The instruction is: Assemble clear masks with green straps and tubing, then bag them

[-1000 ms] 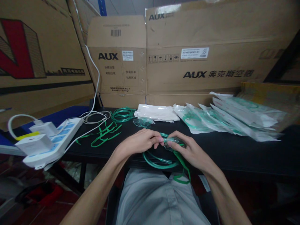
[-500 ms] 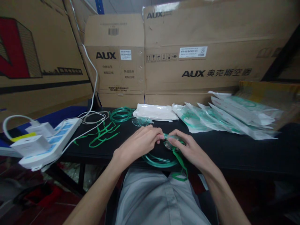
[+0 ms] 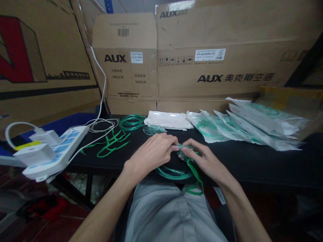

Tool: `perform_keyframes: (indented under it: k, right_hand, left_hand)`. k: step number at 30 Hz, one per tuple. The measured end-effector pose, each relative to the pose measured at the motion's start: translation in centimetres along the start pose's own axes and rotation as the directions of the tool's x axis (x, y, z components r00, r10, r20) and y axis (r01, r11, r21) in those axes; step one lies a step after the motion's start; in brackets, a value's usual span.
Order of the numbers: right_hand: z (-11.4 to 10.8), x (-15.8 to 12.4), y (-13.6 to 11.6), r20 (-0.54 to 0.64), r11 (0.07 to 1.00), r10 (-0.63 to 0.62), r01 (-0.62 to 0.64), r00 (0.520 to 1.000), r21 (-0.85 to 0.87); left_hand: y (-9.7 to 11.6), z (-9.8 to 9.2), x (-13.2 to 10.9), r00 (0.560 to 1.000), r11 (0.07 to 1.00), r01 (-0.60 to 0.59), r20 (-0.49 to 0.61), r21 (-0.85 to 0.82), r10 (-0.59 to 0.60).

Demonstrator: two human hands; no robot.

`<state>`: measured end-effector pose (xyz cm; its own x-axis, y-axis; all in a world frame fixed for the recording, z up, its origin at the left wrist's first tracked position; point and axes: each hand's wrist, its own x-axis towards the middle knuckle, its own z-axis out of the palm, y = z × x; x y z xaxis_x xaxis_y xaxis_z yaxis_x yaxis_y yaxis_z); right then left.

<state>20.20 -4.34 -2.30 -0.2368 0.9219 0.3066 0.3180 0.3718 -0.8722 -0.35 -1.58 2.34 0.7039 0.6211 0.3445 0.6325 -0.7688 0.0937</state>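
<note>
While pinched (hands (image 3: 153,151)), mask (image 3: 186,153) trails strap (image 3: 195,178).

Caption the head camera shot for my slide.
Left hand and right hand pinch a clear mask with green tubing over a black table, sealed packets alongside.

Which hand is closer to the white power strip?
Left. The left hand is right of the power strip; the right hand is farther right, both holding the clear mask.
</note>
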Motion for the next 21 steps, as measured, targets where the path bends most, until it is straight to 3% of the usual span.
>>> perform_keyframes:
  k: [4,8,13,21]
  right_hand:
    - [0.0,0.1,0.4,0.013,1.0,-0.015,0.015,1.0,0.006]
    - [-0.1,0.1,0.4,0.032,0.999,-0.04,0.041,0.999,-0.019]
    - [-0.1,-0.1,0.3,0.045,0.994,-0.057,0.061,0.997,-0.091]
    - [0.4,0.2,0.9,0.054,0.996,-0.078,0.081,0.995,-0.05]
  left_hand:
    - [0.7,0.1,0.1,0.999,0.979,-0.049,0.006,0.198,0.049]
    - [0.8,0.0,0.1,0.996,0.965,-0.086,0.018,0.248,0.084]
    - [0.1,0.3,0.1,0.998,0.988,-0.056,0.043,0.141,0.05]
    - [-1.6,0.4,-0.2,0.996,0.997,0.012,0.091,-0.074,-0.006]
